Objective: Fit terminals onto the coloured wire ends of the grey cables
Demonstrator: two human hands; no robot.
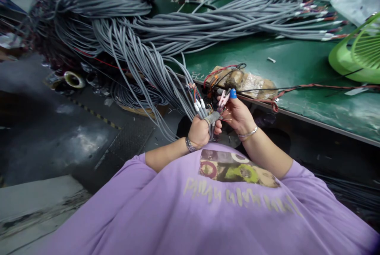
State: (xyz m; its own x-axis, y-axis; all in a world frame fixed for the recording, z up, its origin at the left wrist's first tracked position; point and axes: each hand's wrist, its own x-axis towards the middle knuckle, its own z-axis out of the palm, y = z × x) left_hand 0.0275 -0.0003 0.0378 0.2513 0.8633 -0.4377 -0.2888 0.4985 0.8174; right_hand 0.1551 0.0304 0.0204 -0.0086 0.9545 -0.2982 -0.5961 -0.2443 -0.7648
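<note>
My left hand (pixel 199 130) is closed in a fist around a bunch of grey cables (pixel 166 84) whose stripped ends show white sleeves and coloured wires (pixel 198 100). A grey finger cot covers one fingertip. My right hand (pixel 236 113) is closed too, pinching thin coloured wire strands just right of the left fist; it wears a blue finger cot (pixel 233 94) and holds a small pink tool or clip (pixel 223 99). Both hands meet at the front edge of the green workbench (pixel 297 69).
A big bundle of grey cables (pixel 208 21) lies across the bench and hangs off its left side. A green fan (pixel 360 51) stands at the right. A taped brown block with red and black wires (pixel 243 80) sits near the bench edge. A tape roll (pixel 74 79) lies below left.
</note>
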